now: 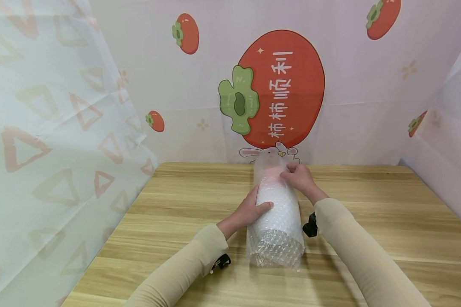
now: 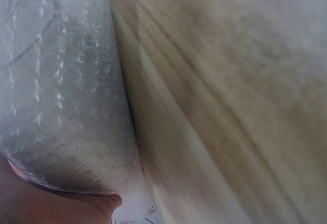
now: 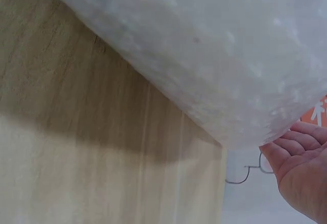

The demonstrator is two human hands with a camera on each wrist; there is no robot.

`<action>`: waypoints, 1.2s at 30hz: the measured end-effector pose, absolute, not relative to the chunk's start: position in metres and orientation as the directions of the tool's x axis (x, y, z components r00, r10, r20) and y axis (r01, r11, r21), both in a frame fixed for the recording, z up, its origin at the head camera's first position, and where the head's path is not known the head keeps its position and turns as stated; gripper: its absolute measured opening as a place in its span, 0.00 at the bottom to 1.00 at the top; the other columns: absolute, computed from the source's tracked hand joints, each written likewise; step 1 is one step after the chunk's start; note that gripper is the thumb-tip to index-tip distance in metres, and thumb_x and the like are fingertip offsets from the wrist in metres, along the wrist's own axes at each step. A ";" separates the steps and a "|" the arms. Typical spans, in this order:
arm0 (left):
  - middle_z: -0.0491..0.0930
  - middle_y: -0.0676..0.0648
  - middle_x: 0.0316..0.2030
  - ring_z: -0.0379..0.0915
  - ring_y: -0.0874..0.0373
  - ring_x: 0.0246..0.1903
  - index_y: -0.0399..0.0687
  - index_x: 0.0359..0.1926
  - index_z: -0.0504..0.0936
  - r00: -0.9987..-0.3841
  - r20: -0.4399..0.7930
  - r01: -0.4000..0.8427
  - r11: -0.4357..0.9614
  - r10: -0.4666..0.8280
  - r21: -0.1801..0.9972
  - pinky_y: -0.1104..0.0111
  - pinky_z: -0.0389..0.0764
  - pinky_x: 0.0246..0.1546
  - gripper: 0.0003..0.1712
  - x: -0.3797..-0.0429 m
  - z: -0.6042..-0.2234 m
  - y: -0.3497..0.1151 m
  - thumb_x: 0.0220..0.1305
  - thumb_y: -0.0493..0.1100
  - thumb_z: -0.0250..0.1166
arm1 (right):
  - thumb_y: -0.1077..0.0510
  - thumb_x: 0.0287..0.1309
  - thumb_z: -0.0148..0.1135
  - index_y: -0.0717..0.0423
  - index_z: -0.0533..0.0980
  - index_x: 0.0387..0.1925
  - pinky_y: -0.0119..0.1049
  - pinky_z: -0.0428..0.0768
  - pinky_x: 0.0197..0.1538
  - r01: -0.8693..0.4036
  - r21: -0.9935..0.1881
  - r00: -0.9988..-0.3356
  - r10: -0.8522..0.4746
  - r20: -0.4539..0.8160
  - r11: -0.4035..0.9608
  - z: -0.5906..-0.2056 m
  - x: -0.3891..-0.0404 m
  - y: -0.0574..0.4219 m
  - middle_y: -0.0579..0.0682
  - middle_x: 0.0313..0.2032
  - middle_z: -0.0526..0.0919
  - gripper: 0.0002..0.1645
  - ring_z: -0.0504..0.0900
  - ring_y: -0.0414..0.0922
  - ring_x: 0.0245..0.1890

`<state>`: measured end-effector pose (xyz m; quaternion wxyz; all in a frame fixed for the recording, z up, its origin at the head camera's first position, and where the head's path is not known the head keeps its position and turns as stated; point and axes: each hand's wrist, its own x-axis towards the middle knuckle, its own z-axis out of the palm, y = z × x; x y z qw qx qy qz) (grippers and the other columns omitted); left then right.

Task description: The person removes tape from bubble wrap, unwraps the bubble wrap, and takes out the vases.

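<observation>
A long bubble-wrap roll [image 1: 278, 213] lies on the wooden table, pointing away from me. Its near end shows loose, layered edges, and something pinkish shows faintly through the wrap toward the far end. My left hand [image 1: 251, 209] holds the roll's left side, thumb on top and fingers along the side; in the left wrist view part of that hand [image 2: 61, 203] curves under the wrap [image 2: 66, 91]. At the far right my right hand [image 1: 301, 177] pinches the wrap's edge. The right wrist view has its fingers [image 3: 296, 143] at the lifted sheet's [image 3: 204, 45] corner.
The wood-grain table [image 1: 369, 200] extends to both sides of the roll. Behind it hangs a pale cloth [image 1: 349, 123] printed with persimmons, and another printed sheet [image 1: 61, 140] drapes down the left. A small black camera [image 1: 310, 226] sits at the right wrist.
</observation>
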<state>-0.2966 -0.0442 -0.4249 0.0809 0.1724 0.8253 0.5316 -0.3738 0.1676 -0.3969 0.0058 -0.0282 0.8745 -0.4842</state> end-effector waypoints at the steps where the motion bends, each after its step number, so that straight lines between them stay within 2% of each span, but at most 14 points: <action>1: 0.54 0.37 0.71 0.58 0.45 0.65 0.40 0.76 0.44 -0.928 0.050 0.198 0.378 0.369 0.904 0.52 0.66 0.60 0.52 -0.297 -0.426 -0.044 0.61 0.57 0.59 | 0.53 0.64 0.59 0.72 0.61 0.68 0.51 0.70 0.60 -0.040 -0.849 -0.998 -0.053 0.014 0.526 -0.398 -0.374 0.168 0.68 0.65 0.66 0.38 0.66 0.60 0.64; 9: 0.54 0.36 0.70 0.58 0.44 0.64 0.39 0.76 0.43 -0.929 0.054 0.198 0.368 0.367 0.909 0.51 0.67 0.60 0.53 -0.296 -0.423 -0.045 0.61 0.57 0.59 | 0.50 0.65 0.58 0.70 0.59 0.69 0.51 0.69 0.62 -0.011 -0.869 -0.999 -0.040 -0.010 0.495 -0.397 -0.376 0.170 0.66 0.67 0.64 0.41 0.65 0.60 0.66; 21: 0.53 0.35 0.71 0.57 0.43 0.65 0.38 0.76 0.43 -0.931 0.046 0.196 0.389 0.363 0.900 0.50 0.65 0.61 0.53 -0.295 -0.423 -0.045 0.61 0.57 0.60 | 0.50 0.66 0.58 0.69 0.57 0.71 0.50 0.68 0.62 -0.017 -0.870 -0.999 -0.052 -0.010 0.493 -0.396 -0.375 0.171 0.65 0.68 0.62 0.41 0.62 0.60 0.67; 30: 0.55 0.35 0.70 0.59 0.42 0.64 0.40 0.76 0.44 -0.932 0.047 0.196 0.390 0.360 0.899 0.49 0.68 0.59 0.52 -0.296 -0.424 -0.044 0.61 0.56 0.60 | 0.53 0.67 0.56 0.69 0.59 0.69 0.52 0.73 0.58 -0.050 -0.881 -0.998 -0.061 0.024 0.471 -0.395 -0.372 0.176 0.68 0.64 0.67 0.37 0.69 0.61 0.62; 36: 0.54 0.36 0.71 0.58 0.43 0.65 0.39 0.76 0.43 -0.931 0.047 0.198 0.391 0.363 0.899 0.49 0.67 0.60 0.52 -0.296 -0.423 -0.045 0.62 0.56 0.60 | 0.54 0.67 0.56 0.68 0.61 0.69 0.52 0.72 0.58 -0.063 -0.880 -0.997 -0.071 0.033 0.471 -0.394 -0.370 0.180 0.67 0.64 0.68 0.35 0.69 0.61 0.62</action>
